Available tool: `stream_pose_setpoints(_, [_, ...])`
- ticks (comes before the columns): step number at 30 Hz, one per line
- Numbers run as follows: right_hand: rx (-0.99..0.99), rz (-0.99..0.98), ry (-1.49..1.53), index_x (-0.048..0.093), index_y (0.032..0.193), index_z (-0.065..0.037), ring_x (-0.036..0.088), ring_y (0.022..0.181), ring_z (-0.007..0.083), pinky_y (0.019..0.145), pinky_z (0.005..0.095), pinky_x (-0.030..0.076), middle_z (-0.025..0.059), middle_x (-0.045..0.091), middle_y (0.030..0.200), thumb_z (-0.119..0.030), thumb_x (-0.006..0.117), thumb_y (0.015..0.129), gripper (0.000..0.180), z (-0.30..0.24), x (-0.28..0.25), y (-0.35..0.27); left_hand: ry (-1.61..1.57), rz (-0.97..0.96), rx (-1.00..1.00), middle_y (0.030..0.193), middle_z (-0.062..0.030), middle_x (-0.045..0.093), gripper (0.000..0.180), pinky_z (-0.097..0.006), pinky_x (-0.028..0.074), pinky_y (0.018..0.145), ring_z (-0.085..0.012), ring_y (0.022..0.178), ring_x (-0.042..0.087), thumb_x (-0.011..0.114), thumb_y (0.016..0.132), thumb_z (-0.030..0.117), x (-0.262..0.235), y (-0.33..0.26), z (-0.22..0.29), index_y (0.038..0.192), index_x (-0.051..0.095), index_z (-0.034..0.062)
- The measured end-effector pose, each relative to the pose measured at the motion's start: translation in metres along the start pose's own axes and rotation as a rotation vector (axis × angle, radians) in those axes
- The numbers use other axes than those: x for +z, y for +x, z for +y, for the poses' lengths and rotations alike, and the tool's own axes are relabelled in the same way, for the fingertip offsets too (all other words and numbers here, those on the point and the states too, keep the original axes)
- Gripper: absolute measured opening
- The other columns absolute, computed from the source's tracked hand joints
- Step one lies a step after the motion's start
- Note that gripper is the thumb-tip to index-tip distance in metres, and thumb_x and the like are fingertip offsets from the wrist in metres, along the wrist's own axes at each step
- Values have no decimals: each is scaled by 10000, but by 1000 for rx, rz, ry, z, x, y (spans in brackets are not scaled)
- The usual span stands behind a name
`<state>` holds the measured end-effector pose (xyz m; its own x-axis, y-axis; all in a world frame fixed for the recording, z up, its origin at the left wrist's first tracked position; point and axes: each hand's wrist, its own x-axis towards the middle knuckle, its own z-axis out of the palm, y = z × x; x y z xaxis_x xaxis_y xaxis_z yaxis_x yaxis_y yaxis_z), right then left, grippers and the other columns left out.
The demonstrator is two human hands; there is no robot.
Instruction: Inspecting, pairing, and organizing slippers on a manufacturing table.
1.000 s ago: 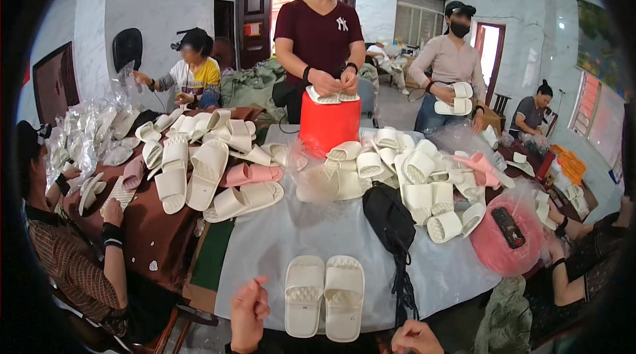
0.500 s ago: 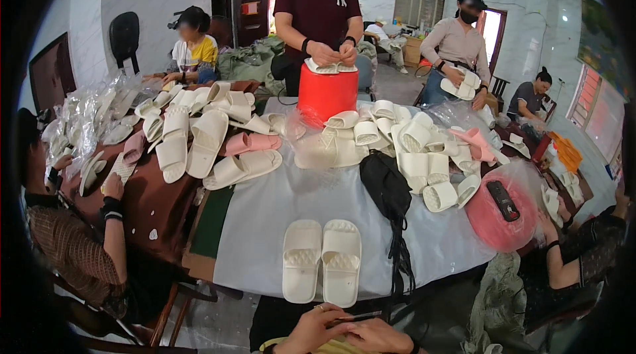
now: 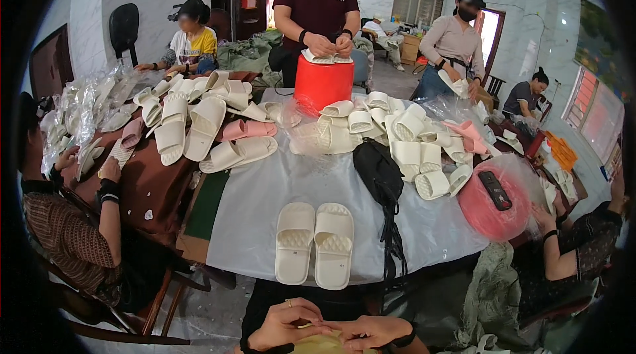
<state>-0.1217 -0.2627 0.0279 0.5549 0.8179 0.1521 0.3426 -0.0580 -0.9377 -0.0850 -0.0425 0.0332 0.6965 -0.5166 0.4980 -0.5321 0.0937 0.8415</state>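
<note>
Low in front of me, over my lap, my left hand (image 3: 289,323) and my right hand (image 3: 375,332) meet at the fingertips. The fingers of both are bent and pinched together. Whatever they hold, if anything, is too small to make out. Just beyond them, at the table's near edge, a pair of cream slippers lies side by side, soles down: the left slipper (image 3: 294,228) and the right slipper (image 3: 334,228). Neither hand touches them. A yellow cloth (image 3: 321,343) shows below my hands.
Cream slippers (image 3: 404,154) are heaped across the table, with several pink ones among them. A black bag (image 3: 376,170) with dangling straps lies right of centre. A black device rests on a pink plastic-wrapped bundle (image 3: 483,213). Co-workers surround the table; one works at a red stool (image 3: 324,82).
My view has tilted slightly, so the table sits higher. My hands have drawn a little apart, the left shifting left, with fingertips still meeting. The slipper pair stays put.
</note>
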Motion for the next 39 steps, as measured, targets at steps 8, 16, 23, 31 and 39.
stream_pose_setpoints(8, [105,-166,1,296,1357,-139,621,583,202,518,323,469,180,554,1045,-178,517,882,525,18,-1,5,87,-79,21,791,-124,592,169,-310,446,601,-249,695,578,711,689,62,-6,-5,10,823,619,14])
stream_pose_setpoints(16, [265,4,299,422,1265,-40,525,598,81,553,225,419,0,576,677,-138,481,884,398,3,-34,9,-189,82,-514,780,3,468,156,-205,377,587,-72,658,450,626,803,118,-16,-8,-30,893,531,33])
stream_pose_setpoints(23, [321,573,452,586,968,57,624,721,168,588,231,469,129,632,780,-30,569,815,177,11,-48,-9,-473,248,-765,648,17,421,255,-177,325,503,-52,555,362,425,937,227,-24,5,-60,930,536,-3])
stream_pose_setpoints(31, [188,578,270,595,782,44,614,883,223,759,305,487,199,618,930,-17,599,792,61,19,-102,12,-456,348,-981,752,-108,619,285,-204,411,373,-77,413,477,518,888,192,-45,25,-96,1011,570,-60])
stream_pose_setpoints(39, [266,656,475,504,833,-12,608,793,255,706,324,489,164,577,910,-146,495,882,143,26,-154,76,-287,330,-983,717,-87,610,281,-211,400,357,-99,384,488,514,884,191,-52,70,-132,992,561,-64])
